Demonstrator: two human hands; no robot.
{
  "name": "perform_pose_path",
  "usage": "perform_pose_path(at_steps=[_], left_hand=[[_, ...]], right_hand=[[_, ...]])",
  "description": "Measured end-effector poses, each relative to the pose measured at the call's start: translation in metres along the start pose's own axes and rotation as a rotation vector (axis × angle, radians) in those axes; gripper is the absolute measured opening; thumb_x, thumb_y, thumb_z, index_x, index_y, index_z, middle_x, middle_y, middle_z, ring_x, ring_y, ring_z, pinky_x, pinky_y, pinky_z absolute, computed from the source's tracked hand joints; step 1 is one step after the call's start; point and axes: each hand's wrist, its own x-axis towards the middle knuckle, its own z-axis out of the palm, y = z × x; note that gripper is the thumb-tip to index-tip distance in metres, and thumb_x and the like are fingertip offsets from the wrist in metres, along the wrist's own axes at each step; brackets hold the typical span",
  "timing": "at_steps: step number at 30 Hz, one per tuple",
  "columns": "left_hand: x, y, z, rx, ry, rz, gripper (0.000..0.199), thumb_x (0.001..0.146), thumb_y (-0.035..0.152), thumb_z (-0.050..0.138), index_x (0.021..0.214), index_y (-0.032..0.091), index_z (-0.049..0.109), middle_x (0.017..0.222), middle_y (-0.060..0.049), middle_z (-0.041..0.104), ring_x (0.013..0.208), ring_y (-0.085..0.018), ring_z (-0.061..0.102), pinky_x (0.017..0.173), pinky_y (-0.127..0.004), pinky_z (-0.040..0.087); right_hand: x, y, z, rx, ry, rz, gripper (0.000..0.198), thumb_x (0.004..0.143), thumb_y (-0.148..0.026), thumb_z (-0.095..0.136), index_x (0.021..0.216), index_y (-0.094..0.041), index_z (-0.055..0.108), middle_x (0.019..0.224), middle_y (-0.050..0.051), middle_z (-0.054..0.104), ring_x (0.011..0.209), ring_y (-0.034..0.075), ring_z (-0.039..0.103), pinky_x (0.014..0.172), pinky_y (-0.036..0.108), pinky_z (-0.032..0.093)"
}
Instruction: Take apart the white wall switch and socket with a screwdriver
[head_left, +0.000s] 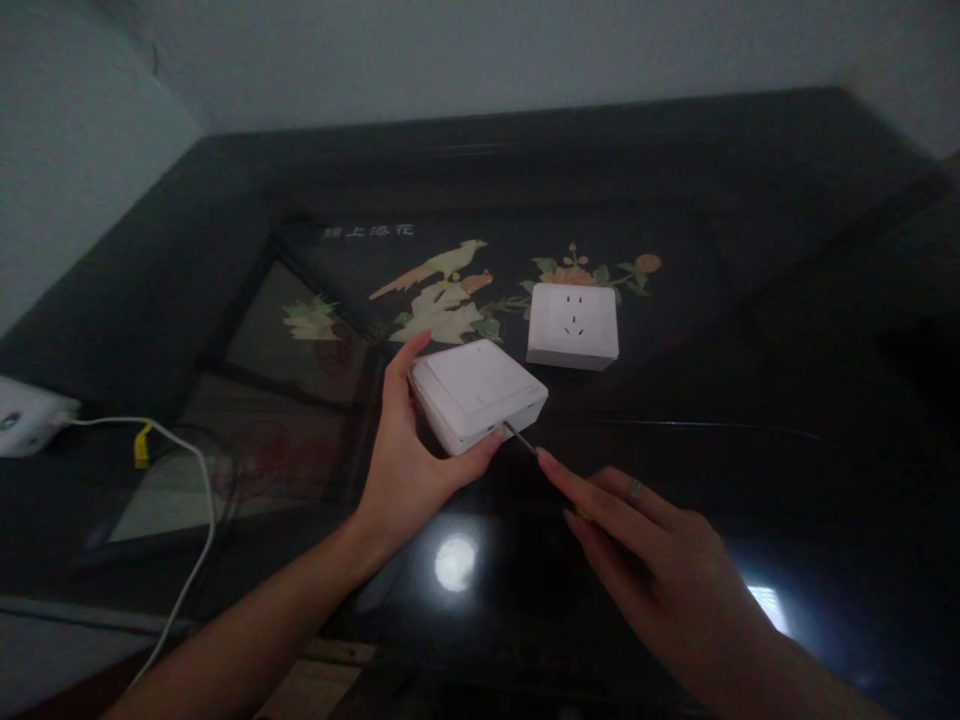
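My left hand [420, 450] grips a white wall switch box [484, 385] by its left side, with the thumb along the near lower edge. The box is tilted, its broad plate facing up. In my right hand [652, 560] is a thin screwdriver [523, 437]; the index finger lies along its metal shaft, and its handle is hidden in the fingers. The shaft's tip meets the near side of the box, beside my left thumb. Just beyond, a white socket box [574, 322] rests on the table with its outlet holes facing up.
The dark glossy table [750, 300] carries a bird and flower picture. At the left edge lies a white power strip [34, 415] with a white cable [202, 500] and a yellow tag [142, 445]. A pale wall [525, 60] stands behind the table.
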Motion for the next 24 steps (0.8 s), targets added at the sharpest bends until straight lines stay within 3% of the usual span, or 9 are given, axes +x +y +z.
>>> perform_pose_path(at_steps=[4, 7, 15, 19, 22, 24], left_hand=[[0.002, -0.003, -0.001, 0.149, 0.021, 0.144, 0.090, 0.063, 0.030, 0.084, 0.140, 0.024, 0.036, 0.137, -0.010, 0.045, 0.126, -0.030, 0.048, 0.112, -0.045, 0.036], [0.003, -0.006, -0.002, 0.191, 0.004, 0.154, 0.091, 0.063, 0.029, 0.083, 0.140, 0.023, 0.036, 0.135, -0.010, 0.045, 0.125, -0.030, 0.048, 0.111, -0.045, 0.037], [0.004, -0.008, -0.001, 0.238, 0.008, 0.162, 0.096, 0.061, 0.030, 0.084, 0.143, 0.024, 0.034, 0.137, -0.010, 0.044, 0.126, -0.031, 0.047, 0.112, -0.047, 0.035], [0.004, -0.011, -0.001, 0.262, 0.023, 0.165, 0.095, 0.061, 0.030, 0.084, 0.142, 0.024, 0.035, 0.134, -0.010, 0.045, 0.124, -0.031, 0.048, 0.111, -0.047, 0.035], [0.003, -0.013, -0.001, 0.272, 0.033, 0.178, 0.093, 0.061, 0.029, 0.083, 0.141, 0.023, 0.036, 0.132, -0.010, 0.045, 0.124, -0.031, 0.048, 0.110, -0.047, 0.036], [0.003, -0.014, -0.001, 0.273, 0.037, 0.189, 0.094, 0.061, 0.029, 0.083, 0.141, 0.023, 0.035, 0.133, -0.010, 0.046, 0.124, -0.031, 0.049, 0.110, -0.047, 0.037]], right_hand=[[-0.003, 0.000, 0.002, -0.225, 0.001, -0.056, 0.048, 0.094, -0.011, 0.040, 0.140, -0.016, 0.055, 0.086, 0.006, 0.069, 0.054, 0.013, 0.066, 0.043, 0.024, 0.054], [-0.004, 0.000, 0.004, -0.393, 0.014, -0.085, 0.051, 0.093, -0.008, 0.036, 0.139, -0.016, 0.056, 0.085, 0.006, 0.069, 0.045, 0.013, 0.062, 0.036, 0.025, 0.050], [-0.006, 0.002, 0.011, -0.633, 0.007, -0.087, 0.056, 0.089, -0.005, 0.035, 0.140, -0.016, 0.056, 0.089, 0.010, 0.070, 0.041, 0.012, 0.059, 0.034, 0.025, 0.048], [-0.003, 0.005, 0.015, -0.495, -0.015, 0.006, 0.057, 0.090, -0.006, 0.034, 0.143, -0.018, 0.052, 0.093, 0.011, 0.070, 0.047, 0.015, 0.063, 0.039, 0.028, 0.052], [0.002, 0.003, 0.013, -0.182, -0.012, 0.103, 0.051, 0.094, -0.013, 0.037, 0.141, -0.018, 0.054, 0.095, 0.012, 0.070, 0.068, 0.020, 0.070, 0.058, 0.035, 0.060], [0.005, 0.001, 0.011, 0.080, -0.024, 0.209, 0.047, 0.095, -0.020, 0.040, 0.140, -0.019, 0.056, 0.087, 0.009, 0.068, 0.068, 0.018, 0.068, 0.062, 0.033, 0.059]])
